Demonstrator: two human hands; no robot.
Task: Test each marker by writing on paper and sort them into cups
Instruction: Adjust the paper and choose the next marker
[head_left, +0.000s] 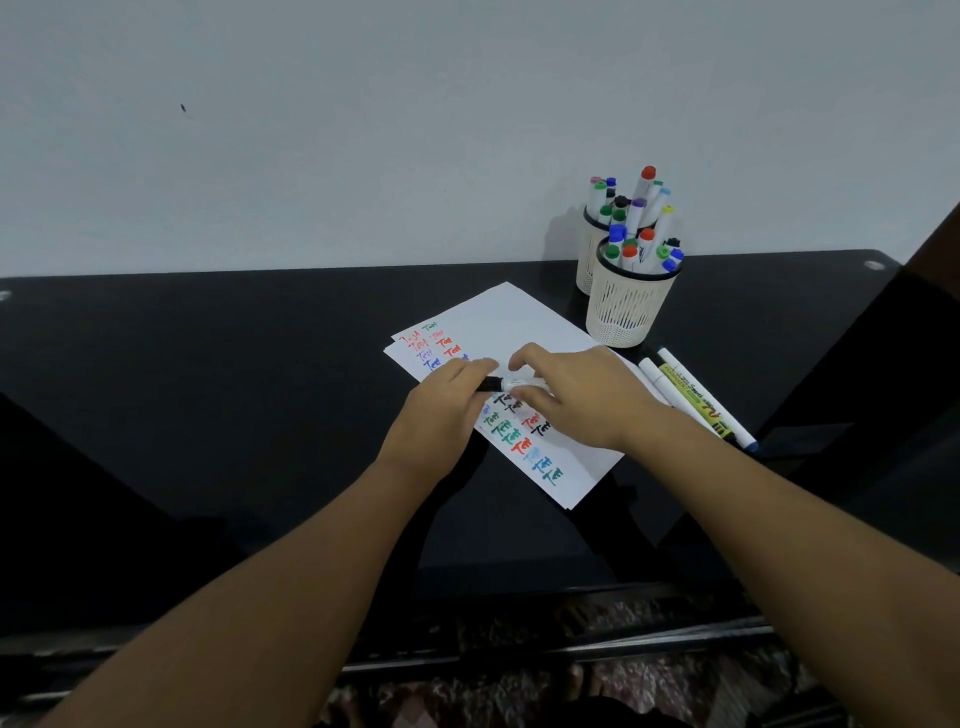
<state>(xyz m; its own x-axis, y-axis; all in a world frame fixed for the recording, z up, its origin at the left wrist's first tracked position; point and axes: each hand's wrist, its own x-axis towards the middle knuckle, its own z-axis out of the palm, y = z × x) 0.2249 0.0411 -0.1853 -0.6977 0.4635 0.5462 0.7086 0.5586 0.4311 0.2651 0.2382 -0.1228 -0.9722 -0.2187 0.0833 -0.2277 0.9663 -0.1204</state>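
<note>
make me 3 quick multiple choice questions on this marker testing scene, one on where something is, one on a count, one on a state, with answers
1. Where do the loose markers lie?
A. on the table, right of the paper
B. inside the near cup
C. left of the paper

2. How many cups hold markers?
A. one
B. two
C. four

3. What is the state of the marker in the hands?
A. lying alone on the paper
B. standing in a cup
C. held at both ends, one hand on each

Answers:
1 A: they rest on the black table beside the paper.
2 B: a near cup and a far cup stand together.
3 C: the left hand grips the black end and the right hand the white barrel of the held marker.
</note>
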